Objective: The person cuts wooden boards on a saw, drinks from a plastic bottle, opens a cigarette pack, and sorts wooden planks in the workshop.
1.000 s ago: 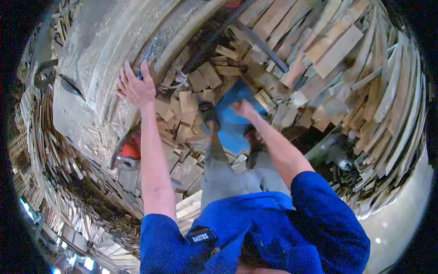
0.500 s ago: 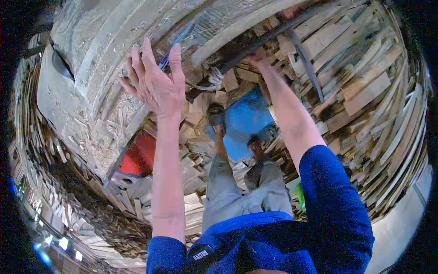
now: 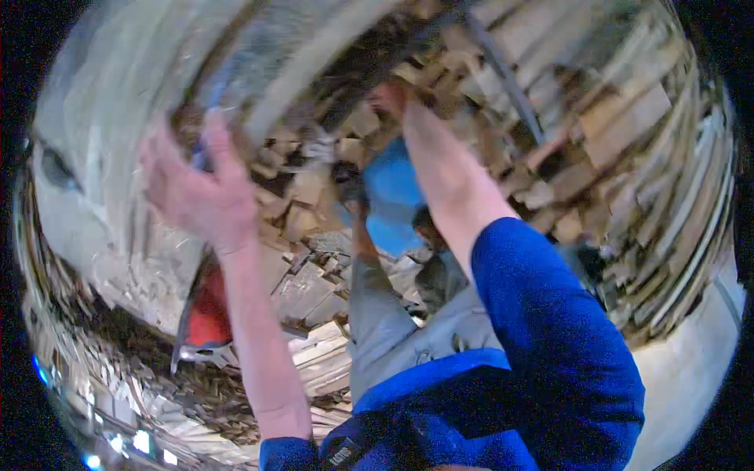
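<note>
My left hand (image 3: 200, 188), smeared by motion, is over a pale bench top (image 3: 102, 228) strewn with wood chips. Its thumb stands apart from the fingers, and a narrow blue strip (image 3: 206, 153) shows in the gap between them. Further right, my right hand (image 3: 390, 100) reaches forward to the dark edge of the bench, above scattered wood offcuts (image 3: 306, 208). Blur covers its fingers, and I cannot tell whether it holds anything.
A blue sheet (image 3: 393, 188) lies on the ground by my feet among wood pieces. Something red (image 3: 208, 314) is under the bench's near edge. Long boards (image 3: 667, 235) are heaped at the right, and a dark bar (image 3: 510, 78) slants across the wood.
Both hands have shifted left in the view, the left one also lower. The whole scene has swung with the head. The left thumb and fingers remain apart.
</note>
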The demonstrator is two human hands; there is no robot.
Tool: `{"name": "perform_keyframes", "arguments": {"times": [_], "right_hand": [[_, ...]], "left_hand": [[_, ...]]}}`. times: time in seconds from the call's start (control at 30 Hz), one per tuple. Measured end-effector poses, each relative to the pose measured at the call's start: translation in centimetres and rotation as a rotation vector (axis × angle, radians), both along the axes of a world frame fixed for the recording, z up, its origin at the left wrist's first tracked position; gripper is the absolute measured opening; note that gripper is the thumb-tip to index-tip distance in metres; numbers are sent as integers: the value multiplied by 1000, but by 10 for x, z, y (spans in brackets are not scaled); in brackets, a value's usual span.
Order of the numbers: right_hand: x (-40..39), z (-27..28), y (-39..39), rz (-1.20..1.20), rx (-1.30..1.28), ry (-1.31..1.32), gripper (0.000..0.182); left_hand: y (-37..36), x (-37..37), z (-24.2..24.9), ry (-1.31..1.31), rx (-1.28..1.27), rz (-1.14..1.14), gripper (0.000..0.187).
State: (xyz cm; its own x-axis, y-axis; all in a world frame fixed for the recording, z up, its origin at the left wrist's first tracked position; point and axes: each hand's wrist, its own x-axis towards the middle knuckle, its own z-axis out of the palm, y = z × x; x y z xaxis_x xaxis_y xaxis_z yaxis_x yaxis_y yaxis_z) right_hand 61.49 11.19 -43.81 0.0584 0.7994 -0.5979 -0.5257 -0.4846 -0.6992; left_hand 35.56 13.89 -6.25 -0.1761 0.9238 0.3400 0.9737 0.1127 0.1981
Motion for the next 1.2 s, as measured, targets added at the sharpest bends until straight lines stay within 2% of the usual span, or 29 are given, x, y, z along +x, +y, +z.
{"name": "perform_keyframes", "arguments": {"times": [0.07,0.17,0.23,0.33,0.4,0.43,0.5,0.53,0.6,0.63,0.67,0.7,0.73,0.8,0.9,0.97,1.07,1.2], "right_hand": [[-1,-9,-62,-75,-5,63,31],[4,-14,-203,-166,-25,155,32],[14,24,-251,-119,-179,60,35],[61,72,-341,-23,-380,-78,40],[87,94,-381,0,-427,-85,43],[103,101,-400,-15,-431,-64,44],[148,106,-447,-117,-360,77,47],[169,106,-469,-183,-265,215,49],[203,103,-500,-251,-123,468,52],[235,74,-522,-81,-502,299,55],[240,64,-538,-85,-485,280,55],[241,58,-553,66,-436,-59,56],[243,53,-559,213,-378,-394,58],[250,65,-550,351,-311,-750,60],[214,139,-503,123,-628,-358,48],[185,172,-482,93,-670,-264,41],[137,201,-452,159,-643,-226,30],[87,280,-391,251,-394,-412,43]], "left_hand": [[3,-5,-2,12,33,-95,59],[7,-5,2,32,-2,-58,53],[5,0,5,-13,-49,-82,52],[17,-8,7,75,21,-61,53],[22,-36,-16,212,1,76,57],[22,-39,-13,241,12,98,59],[29,-8,23,142,85,16,62],[28,-5,23,118,158,34,62],[24,-6,23,89,139,22,58],[26,-4,27,67,170,26,58],[25,-5,29,80,177,27,57],[23,-5,30,96,175,27,57],[26,-1,32,115,177,25,56],[32,6,31,91,197,25,56],[23,-3,37,95,204,34,57],[23,-1,37,155,202,62,58],[25,-4,34,172,206,86,60],[20,-11,21,180,111,7,61]]}}
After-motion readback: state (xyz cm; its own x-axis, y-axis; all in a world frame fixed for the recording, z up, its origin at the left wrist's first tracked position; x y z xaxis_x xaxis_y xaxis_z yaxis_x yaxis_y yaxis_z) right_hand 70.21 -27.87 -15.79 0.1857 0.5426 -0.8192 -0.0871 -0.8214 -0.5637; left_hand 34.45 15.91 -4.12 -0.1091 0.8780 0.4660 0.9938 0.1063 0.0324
